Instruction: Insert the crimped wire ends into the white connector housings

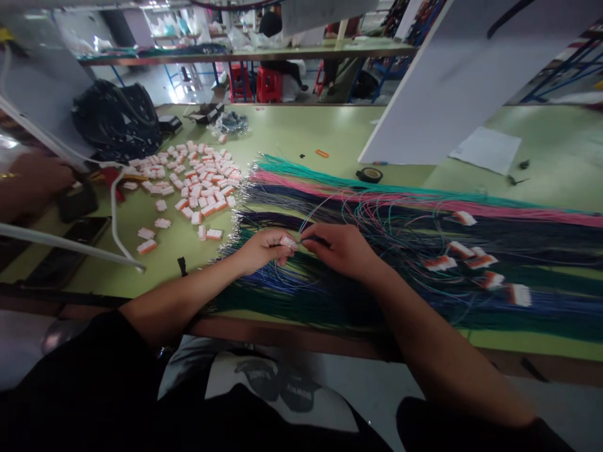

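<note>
Left hand [273,248] pinching white-and-orange plug [288,243]; right hand [336,246], fingertips closed on thin wire [315,239], just right. Loose plugs [207,211] far left; wire bundles [377,216] beneath hands.

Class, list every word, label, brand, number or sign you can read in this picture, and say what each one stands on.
"BLONDE": on the shirt, dim and upside down.
"BROWN...": beside it on the shirt; the ending is blurred.
Paper: any writing is too faint to read.
Connector in the left hand: any marking is too small to read.
Tape: no legible text.
No numbers or signs can be read.
</note>
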Demonstrator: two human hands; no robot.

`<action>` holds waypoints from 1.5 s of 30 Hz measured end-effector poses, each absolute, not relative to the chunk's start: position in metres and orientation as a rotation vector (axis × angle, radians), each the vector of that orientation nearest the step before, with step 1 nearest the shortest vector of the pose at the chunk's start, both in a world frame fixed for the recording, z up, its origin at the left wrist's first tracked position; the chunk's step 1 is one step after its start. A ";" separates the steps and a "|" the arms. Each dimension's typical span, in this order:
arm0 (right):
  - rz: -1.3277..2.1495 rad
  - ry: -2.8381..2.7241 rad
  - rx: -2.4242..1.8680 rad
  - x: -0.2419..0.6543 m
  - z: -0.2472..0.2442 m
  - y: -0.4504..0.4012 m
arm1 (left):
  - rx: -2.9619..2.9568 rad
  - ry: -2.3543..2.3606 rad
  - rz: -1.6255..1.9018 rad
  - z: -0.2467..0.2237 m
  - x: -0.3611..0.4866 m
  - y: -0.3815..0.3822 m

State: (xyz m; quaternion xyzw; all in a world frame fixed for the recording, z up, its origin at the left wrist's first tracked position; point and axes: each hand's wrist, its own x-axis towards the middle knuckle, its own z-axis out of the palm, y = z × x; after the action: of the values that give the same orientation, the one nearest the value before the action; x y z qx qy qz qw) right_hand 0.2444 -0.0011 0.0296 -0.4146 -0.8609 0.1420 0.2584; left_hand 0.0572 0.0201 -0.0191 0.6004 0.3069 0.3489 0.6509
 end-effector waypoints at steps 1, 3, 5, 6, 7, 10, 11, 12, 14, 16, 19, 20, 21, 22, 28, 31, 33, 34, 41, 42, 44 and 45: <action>0.384 -2.343 -1.116 0.245 0.029 -0.001 | 1.364 0.697 0.791 -0.019 0.057 0.020; 0.390 -2.361 -1.097 0.245 0.029 0.000 | 1.358 0.696 0.791 -0.019 0.057 0.020; 0.401 -2.365 -1.081 0.246 0.029 0.000 | 1.351 0.693 0.790 -0.020 0.057 0.020; 0.409 -2.358 -1.076 0.246 0.029 0.000 | 1.348 0.689 0.790 -0.020 0.057 0.020; 0.420 -2.346 -1.073 0.246 0.029 0.000 | 1.345 0.682 0.791 -0.020 0.057 0.020; 0.469 -2.299 -1.073 0.247 0.030 -0.001 | 1.339 0.656 0.789 -0.020 0.057 0.021; 0.487 -2.284 -1.073 0.248 0.031 -0.001 | 1.336 0.644 0.788 -0.020 0.057 0.021; 0.505 -2.272 -1.070 0.248 0.031 -0.002 | 1.332 0.632 0.788 -0.020 0.056 0.021; 0.536 -2.254 -1.063 0.248 0.031 -0.002 | 1.322 0.606 0.788 -0.020 0.056 0.021; 0.556 -2.245 -1.057 0.248 0.031 -0.003 | 1.313 0.587 0.787 -0.021 0.055 0.021; 0.530 -2.265 -1.050 0.247 0.032 -0.003 | 1.308 0.578 0.789 -0.021 0.055 0.021; 0.504 -2.275 -1.050 0.247 0.032 -0.004 | 1.308 0.582 0.790 -0.021 0.055 0.020; 0.473 -2.286 -1.054 0.247 0.032 -0.004 | 1.309 0.590 0.788 -0.021 0.056 0.020; 0.442 -2.298 -1.059 0.246 0.032 -0.005 | 1.310 0.602 0.786 -0.021 0.056 0.020; 0.318 -2.386 -1.072 0.245 0.032 -0.008 | 1.327 0.627 0.791 -0.019 0.056 0.020; 0.292 -2.410 -1.092 0.245 0.031 -0.008 | 1.349 0.629 0.794 -0.019 0.056 0.020; 0.285 -2.419 -1.102 0.244 0.032 -0.008 | 1.368 0.646 0.789 -0.019 0.056 0.020; 0.284 -2.424 -1.108 0.244 0.032 -0.008 | 1.378 0.655 0.787 -0.019 0.056 0.020; 0.357 -2.500 -1.127 0.244 0.029 -0.006 | 1.416 0.666 0.746 -0.018 0.056 0.019; 0.361 -2.503 -1.126 0.243 0.028 -0.006 | 1.414 0.672 0.737 -0.017 0.057 0.019; 0.376 -2.501 -1.125 0.243 0.026 -0.004 | 1.405 0.693 0.724 -0.017 0.057 0.019; 0.388 -2.497 -1.123 0.243 0.026 -0.003 | 1.395 0.703 0.722 -0.017 0.057 0.018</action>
State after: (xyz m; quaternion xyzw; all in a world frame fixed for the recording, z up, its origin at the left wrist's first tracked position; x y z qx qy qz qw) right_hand 0.2427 -0.0034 0.0258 -0.3989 -0.8871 0.1377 0.1869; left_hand 0.0569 0.0184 -0.0170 0.6146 0.3097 0.3182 0.6520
